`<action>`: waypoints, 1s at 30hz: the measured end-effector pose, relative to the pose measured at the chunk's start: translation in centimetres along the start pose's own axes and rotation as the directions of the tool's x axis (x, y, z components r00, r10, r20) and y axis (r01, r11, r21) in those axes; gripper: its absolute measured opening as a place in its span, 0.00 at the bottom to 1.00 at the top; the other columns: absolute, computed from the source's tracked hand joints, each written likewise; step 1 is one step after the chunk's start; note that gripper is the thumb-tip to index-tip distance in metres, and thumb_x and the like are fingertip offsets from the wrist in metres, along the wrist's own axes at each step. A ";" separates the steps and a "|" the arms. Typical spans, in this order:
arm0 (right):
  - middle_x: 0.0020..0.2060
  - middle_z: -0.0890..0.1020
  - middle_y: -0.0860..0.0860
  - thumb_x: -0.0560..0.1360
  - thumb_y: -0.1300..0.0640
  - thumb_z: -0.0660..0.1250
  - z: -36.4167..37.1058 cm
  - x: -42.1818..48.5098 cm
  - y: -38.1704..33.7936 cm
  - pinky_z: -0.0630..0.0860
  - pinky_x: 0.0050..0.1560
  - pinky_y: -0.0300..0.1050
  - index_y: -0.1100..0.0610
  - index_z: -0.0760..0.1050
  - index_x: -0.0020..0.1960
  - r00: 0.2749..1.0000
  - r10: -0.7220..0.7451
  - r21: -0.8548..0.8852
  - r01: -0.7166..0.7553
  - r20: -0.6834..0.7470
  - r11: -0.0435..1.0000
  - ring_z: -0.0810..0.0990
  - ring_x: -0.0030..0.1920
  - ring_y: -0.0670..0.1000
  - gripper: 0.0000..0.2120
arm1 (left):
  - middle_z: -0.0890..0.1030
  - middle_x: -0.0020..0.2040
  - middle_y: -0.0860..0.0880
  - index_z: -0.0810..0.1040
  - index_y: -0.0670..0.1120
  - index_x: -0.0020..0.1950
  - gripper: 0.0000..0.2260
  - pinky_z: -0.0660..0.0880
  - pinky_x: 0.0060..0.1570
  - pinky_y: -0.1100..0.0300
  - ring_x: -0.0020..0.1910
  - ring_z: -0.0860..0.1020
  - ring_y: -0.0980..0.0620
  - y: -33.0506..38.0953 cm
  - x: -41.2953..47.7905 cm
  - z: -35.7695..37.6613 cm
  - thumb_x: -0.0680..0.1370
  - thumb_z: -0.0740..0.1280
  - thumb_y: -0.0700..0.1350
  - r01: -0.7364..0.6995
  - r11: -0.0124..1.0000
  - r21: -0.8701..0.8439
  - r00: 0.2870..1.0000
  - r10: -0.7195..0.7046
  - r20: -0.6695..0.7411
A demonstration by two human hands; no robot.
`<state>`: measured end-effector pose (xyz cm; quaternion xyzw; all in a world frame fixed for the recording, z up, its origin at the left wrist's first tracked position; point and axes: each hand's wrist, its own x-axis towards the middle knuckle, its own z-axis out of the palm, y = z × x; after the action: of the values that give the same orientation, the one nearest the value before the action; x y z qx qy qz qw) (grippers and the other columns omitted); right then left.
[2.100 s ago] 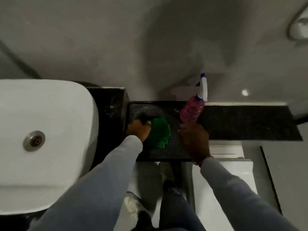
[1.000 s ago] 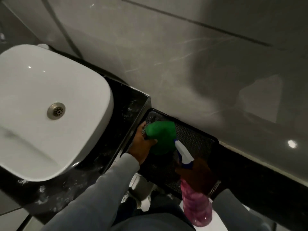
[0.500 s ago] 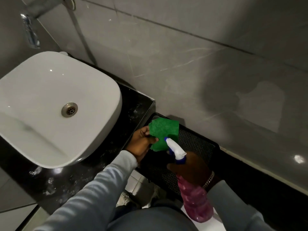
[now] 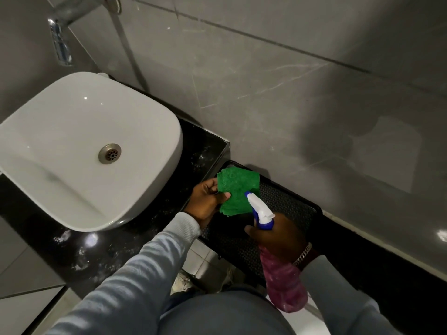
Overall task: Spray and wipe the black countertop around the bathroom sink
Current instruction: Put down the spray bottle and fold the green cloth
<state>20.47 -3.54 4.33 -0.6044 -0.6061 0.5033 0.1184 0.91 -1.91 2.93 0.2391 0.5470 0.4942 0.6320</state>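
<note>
The left hand (image 4: 206, 201) pinches a folded green cloth (image 4: 238, 192) between thumb and fingers, held up just off the right end of the counter (image 4: 203, 151). The right hand (image 4: 278, 238) is wrapped around the neck of a pink spray bottle (image 4: 283, 288), whose white and blue nozzle (image 4: 260, 209) tilts up and touches or overlaps the cloth's lower edge. A chain bracelet (image 4: 302, 256) shows at the right wrist. Under both hands lies a black textured tray (image 4: 290, 206) on a lower ledge. Left of the left hand, the black counter runs around a white basin (image 4: 84, 151), wet droplets and smears glinting along its front and right side; the basin covers most of it. A chrome tap (image 4: 60, 32) hangs beyond the basin, against the grey tiled wall (image 4: 290, 93).

Half a second ago the scene was almost the same. Two seconds ago the cloth was pressed onto the tray and the bottle pointed away toward the wall; now it points toward the cloth.
</note>
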 end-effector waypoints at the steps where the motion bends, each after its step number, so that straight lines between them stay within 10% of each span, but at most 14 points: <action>1: 0.34 0.84 0.57 0.66 0.49 0.75 -0.1 0.1 0.0 0.81 0.46 0.54 0.57 0.82 0.46 1.000 -0.009 0.017 0.009 -0.016 1.000 0.83 0.38 0.56 0.14 | 0.87 0.41 0.50 0.75 0.34 0.60 0.17 0.82 0.46 0.55 0.41 0.85 0.51 0.0 0.0 0.0 0.73 0.61 0.24 0.005 1.000 0.004 1.000 -0.005 0.001; 11: 0.21 0.74 0.46 0.65 0.51 0.78 0.0 0.5 2.0 0.72 0.33 0.45 0.51 0.76 0.28 0.996 -0.044 -0.096 0.037 -0.076 0.995 0.74 0.26 0.47 0.12 | 0.87 0.42 0.50 0.75 0.34 0.61 0.18 0.82 0.48 0.54 0.43 0.84 0.50 0.5 0.5 0.3 0.73 0.61 0.24 0.027 0.999 0.020 1.000 -0.026 -0.017; 15: 0.16 0.73 0.44 0.64 0.53 0.79 -0.3 0.5 4.3 0.67 0.23 0.35 0.49 0.71 0.22 0.927 0.020 0.020 -0.014 -0.376 1.000 0.72 0.19 0.40 0.19 | 0.86 0.44 0.49 0.75 0.35 0.61 0.17 0.82 0.45 0.56 0.45 0.84 0.50 0.6 0.5 0.3 0.73 0.62 0.25 0.047 0.999 0.012 0.999 -0.047 -0.014; 22: 0.29 0.76 0.50 0.71 0.53 0.74 -2.7 3.1 6.6 0.75 0.37 0.45 0.57 0.77 0.53 0.579 0.009 0.109 0.139 -0.816 0.984 0.74 0.28 0.49 0.14 | 0.84 0.47 0.45 0.74 0.35 0.62 0.18 0.82 0.47 0.51 0.47 0.83 0.45 0.0 0.2 -0.1 0.72 0.63 0.25 0.044 0.997 0.056 0.995 -0.039 -0.095; 30: 0.37 0.74 0.46 0.71 0.46 0.70 -3.4 4.1 6.3 0.70 0.43 0.35 0.61 0.71 0.64 0.535 -0.043 0.065 0.182 -0.844 0.981 0.73 0.38 0.43 0.28 | 0.80 0.53 0.40 0.72 0.39 0.59 0.17 0.75 0.58 0.39 0.58 0.78 0.37 0.2 -0.3 -0.4 0.73 0.64 0.25 -0.033 0.993 0.116 0.982 0.053 -0.180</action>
<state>25.90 0.09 -0.75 -0.7206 -0.4749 0.1871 0.4692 0.53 -2.18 3.10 0.2399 0.6243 0.4959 0.5539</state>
